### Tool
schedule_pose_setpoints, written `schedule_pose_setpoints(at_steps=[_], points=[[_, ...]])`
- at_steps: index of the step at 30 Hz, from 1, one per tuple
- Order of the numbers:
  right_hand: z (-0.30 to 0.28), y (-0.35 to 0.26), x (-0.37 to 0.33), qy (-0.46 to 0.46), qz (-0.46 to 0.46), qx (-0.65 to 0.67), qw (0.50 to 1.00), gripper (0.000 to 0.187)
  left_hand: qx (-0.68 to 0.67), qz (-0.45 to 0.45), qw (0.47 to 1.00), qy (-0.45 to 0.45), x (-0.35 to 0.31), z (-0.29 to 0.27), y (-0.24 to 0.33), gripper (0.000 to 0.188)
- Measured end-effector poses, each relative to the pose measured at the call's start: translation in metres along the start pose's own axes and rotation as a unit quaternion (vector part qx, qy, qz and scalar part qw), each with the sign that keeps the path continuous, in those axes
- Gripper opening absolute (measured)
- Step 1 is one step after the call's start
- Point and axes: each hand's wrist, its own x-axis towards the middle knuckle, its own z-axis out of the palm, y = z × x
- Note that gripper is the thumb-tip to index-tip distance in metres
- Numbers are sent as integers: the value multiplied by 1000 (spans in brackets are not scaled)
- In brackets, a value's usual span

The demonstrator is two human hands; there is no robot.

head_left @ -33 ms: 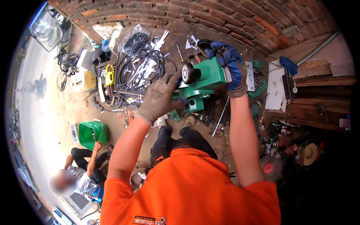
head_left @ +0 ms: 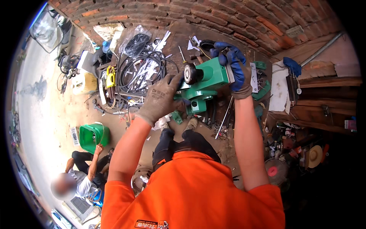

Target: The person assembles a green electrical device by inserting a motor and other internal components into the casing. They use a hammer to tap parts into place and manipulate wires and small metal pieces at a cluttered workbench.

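Observation:
Raised before me is a green electric hand planer (head_left: 210,75) with a round black knob (head_left: 193,74) facing up. My left hand (head_left: 161,95), in a grey-brown work glove, is closed around its left end, the fingertips hidden behind the body. On the other side my right hand (head_left: 238,72), in a glove with blue-coated fingers, grips the planer's right end by a flat metal plate. A black cord or ring (head_left: 207,45) shows just beyond the right fingers. Below the planer lie small green casing parts (head_left: 176,117).
Coiled black cable (head_left: 124,78) and paper scraps lie left of the planer. A screwdriver (head_left: 182,54) rests beyond it, before a brick wall (head_left: 213,15). At lower left a person (head_left: 82,183) sits by a green bucket (head_left: 103,133). A fan (head_left: 275,171) stands at lower right.

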Motion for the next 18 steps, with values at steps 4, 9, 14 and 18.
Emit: schedule_pose_setpoints(at_steps=[4, 9, 14, 18], points=[[-2, -44, -25, 206, -85, -136, 965, 37, -45, -16, 998, 41, -6, 17, 0, 84], [-6, -54, -117, 114, 81, -278, 950, 45, -79, -89, 986, 119, -9, 51, 11, 80], [8, -27, -156, 125, 149, -265, 944, 43, -100, -113, 975, 162, -4, 55, 16, 64], [17, -12, -163, 114, 96, -280, 948, 38, -232, -90, 950, 186, -9, 71, 5, 62]])
